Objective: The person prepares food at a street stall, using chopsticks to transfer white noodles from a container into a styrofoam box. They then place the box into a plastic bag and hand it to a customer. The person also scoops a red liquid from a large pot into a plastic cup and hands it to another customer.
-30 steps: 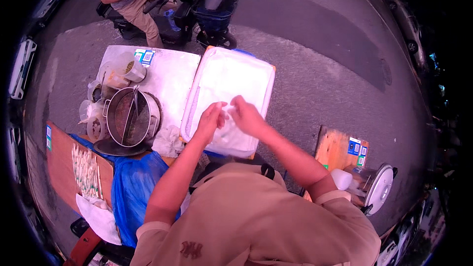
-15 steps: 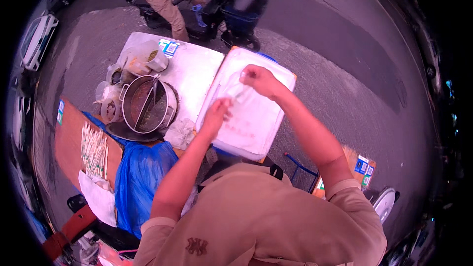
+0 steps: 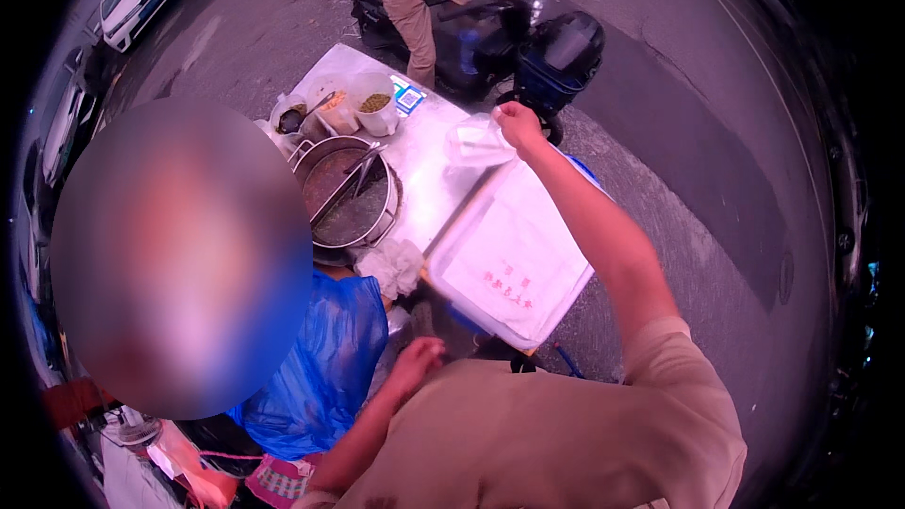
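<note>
From my right hand [image 3: 518,123] I see a clear plastic bag [image 3: 476,144] hanging pinched in the fingertips. Just beyond those fingers, on the metal table [image 3: 429,193], lies a small blue-and-green square label card [image 3: 407,96]. Below the fingers spreads a white rectangular cloth sign [image 3: 509,259] with red print along its near edge.

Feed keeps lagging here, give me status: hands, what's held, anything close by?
Right hand raised, gripping clear plastic bag over white cloth. Left hand low at table edge, apparently empty. Metal pot beside cloth.
</note>
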`<state>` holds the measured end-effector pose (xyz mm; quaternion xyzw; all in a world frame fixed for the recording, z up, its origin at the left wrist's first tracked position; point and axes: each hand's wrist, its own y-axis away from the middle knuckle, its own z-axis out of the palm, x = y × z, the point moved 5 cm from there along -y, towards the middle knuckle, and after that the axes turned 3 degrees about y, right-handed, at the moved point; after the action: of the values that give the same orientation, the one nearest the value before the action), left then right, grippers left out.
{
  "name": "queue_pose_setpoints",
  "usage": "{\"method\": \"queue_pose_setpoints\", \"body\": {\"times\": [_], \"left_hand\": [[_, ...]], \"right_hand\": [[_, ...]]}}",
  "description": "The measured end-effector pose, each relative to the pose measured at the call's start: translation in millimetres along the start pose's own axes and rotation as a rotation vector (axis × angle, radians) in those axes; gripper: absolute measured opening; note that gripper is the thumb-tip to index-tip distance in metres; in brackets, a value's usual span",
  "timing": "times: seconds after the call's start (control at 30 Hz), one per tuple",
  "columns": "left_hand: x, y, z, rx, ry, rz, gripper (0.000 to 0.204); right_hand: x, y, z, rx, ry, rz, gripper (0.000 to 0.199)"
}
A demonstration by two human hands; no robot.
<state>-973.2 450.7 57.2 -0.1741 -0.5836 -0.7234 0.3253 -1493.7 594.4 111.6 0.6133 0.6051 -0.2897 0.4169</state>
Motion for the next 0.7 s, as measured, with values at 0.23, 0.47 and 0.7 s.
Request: {"method": "queue_pose_setpoints", "body": {"times": [0.23,0.47,0.7], "left_hand": [[-10,50,-42,0.091,0.072,0.005,0.031],[1,49,-71,-0.014,0.06,-0.011,0.03],[22,23,-58,-0.245,-0.098,-0.079,0.027]], "right_hand": [[70,-56,122,0.078,-0.063,0.198,0.016],[146,-89,151,0.273,0.217,0.019,0.024],[98,54,129,0.285,0.202,-0.042,0.044]]}}
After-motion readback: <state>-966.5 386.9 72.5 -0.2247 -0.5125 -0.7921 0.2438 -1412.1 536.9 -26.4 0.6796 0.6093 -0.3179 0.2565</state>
